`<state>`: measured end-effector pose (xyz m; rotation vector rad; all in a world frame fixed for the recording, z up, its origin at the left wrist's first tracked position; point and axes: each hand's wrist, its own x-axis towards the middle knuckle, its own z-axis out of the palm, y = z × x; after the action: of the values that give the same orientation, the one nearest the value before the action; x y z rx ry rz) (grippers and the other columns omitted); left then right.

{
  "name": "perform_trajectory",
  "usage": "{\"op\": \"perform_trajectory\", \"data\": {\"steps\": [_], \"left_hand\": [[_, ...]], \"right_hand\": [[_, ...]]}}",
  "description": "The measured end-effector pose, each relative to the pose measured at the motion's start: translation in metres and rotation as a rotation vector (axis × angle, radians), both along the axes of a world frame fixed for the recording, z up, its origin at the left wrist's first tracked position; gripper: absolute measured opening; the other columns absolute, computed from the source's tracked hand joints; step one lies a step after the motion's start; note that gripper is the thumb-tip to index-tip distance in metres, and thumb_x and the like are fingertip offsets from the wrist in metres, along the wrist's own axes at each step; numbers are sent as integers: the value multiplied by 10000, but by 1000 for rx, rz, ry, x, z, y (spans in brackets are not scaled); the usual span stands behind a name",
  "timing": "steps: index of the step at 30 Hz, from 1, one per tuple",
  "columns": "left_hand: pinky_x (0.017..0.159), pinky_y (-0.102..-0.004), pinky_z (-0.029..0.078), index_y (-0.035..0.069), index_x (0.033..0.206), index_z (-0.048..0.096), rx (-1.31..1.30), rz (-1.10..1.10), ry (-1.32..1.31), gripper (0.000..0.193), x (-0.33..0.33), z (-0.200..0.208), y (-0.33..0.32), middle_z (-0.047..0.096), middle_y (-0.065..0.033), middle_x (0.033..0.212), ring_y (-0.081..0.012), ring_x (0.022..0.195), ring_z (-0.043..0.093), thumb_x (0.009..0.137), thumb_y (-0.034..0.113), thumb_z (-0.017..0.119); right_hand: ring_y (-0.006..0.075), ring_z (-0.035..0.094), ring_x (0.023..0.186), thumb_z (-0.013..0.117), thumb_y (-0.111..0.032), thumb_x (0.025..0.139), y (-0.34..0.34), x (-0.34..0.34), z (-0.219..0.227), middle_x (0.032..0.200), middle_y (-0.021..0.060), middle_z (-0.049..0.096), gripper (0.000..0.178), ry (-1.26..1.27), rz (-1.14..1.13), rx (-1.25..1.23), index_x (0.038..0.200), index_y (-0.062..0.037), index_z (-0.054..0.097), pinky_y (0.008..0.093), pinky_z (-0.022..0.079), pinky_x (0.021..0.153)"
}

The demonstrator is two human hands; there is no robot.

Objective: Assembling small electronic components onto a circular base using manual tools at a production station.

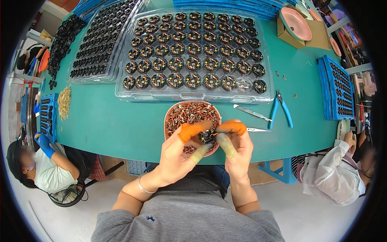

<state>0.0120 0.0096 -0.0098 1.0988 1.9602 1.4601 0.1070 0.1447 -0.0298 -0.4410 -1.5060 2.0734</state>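
My left hand (178, 147), with an orange cot on the finger and a pale one on the thumb, pinches a round black part (207, 136) with yellow bits on it. Close against its right side, my right hand (237, 146), covered the same way at finger and thumb, pinches what looks like a small orange-red component (215, 134). Both hands are over the near part of a pink bowl (166, 121) full of small orange-red components (191, 113). Fingers partly hide the black part.
Clear trays of round black parts (193, 64) stand beyond the bowl. Tweezers (252, 112) and blue-handled cutters (281, 109) lie to its right; more tweezers (258, 130) are beside my right hand. Blue trays (338, 88) are at right. People (52, 165) sit at both sides.
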Motion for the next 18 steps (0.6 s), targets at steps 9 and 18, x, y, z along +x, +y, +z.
{"op": "perform_trajectory", "data": {"steps": [9, 18], "left_hand": [[797, -303, 565, -69, 1277, 449, 131, 64, -303, 474, 3, 6, 2, 618, -152, 1055, -215, 950, 653, 829, -129, 588], [740, -303, 581, -74, 1241, 474, 97, 29, -9, 455, -2, 8, -4, 639, -134, 989, -190, 860, 657, 813, -96, 628]], "right_hand": [[139, 520, 828, 630, 39, 800, 2, 5, 9, 937, 62, 534, 169, -80, 63, 95, 962, 16, 593, 266, 417, 777], [131, 511, 823, 649, 65, 778, 1, 3, 11, 934, 59, 536, 207, -91, 58, 227, 973, 20, 597, 262, 416, 760]]}}
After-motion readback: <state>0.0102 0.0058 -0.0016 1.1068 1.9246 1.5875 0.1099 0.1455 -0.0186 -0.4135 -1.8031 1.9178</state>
